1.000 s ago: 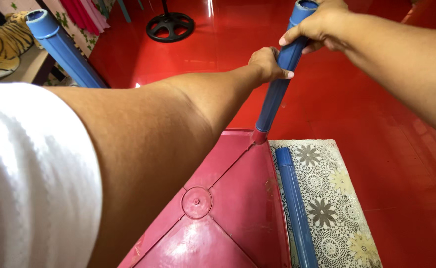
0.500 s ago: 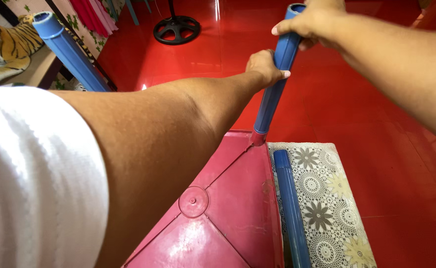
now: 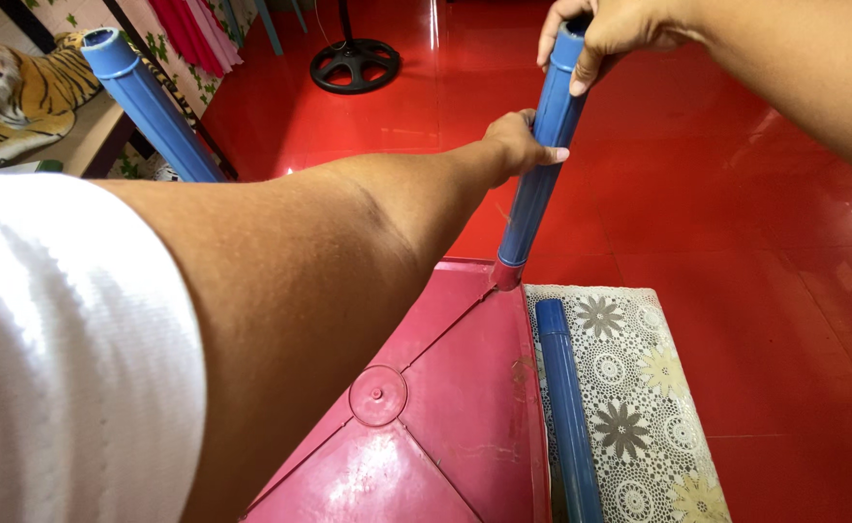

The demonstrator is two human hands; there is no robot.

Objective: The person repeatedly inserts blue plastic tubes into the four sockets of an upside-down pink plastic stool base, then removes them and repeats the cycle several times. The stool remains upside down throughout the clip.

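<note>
blue plastic tube (image 3: 540,169) stands upright at the corner of a red plastic panel (image 3: 445,407). your left hand (image 3: 521,145) wraps its middle; your right hand (image 3: 608,31) closes over its top end, hiding it. a second blue tube (image 3: 567,407) lies on a lace mat (image 3: 639,407), cut off below.

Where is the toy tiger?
In the head view, the toy tiger lies at the far upper left on a wooden ledge, beside a leaning blue tube.
</note>
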